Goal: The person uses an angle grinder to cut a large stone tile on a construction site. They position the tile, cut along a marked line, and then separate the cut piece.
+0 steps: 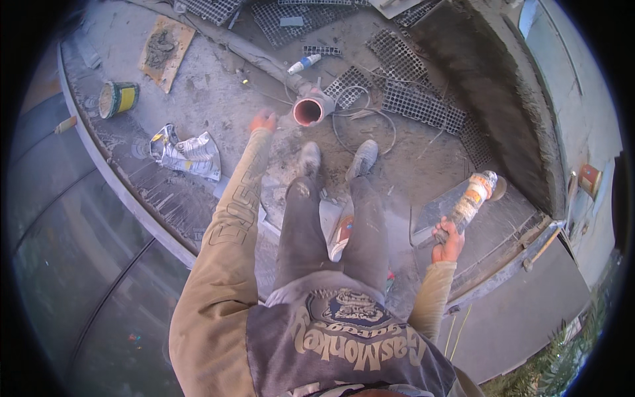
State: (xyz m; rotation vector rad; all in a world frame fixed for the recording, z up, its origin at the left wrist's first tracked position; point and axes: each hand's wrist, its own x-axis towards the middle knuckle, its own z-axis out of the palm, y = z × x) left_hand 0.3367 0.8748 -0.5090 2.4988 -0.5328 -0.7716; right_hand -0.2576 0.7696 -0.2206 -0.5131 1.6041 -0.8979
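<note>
1. The person's right grip (448,243) was closed around a dusty, cylindrical power tool (472,197), held out at right.
2. The left grip (263,120) was extended to the far side, just left of an open-ended orange pipe (309,121); whether its fingers were open or closed could not be told.
3. Perforated panels (423,104) lay beyond, far right; a crumpled bag (193,156) lay left.

A dusty white-and-orange tool (469,202) slants in the right hand (450,243); a round pipe (309,112), red inside, opens near the left hand (263,121).
</note>
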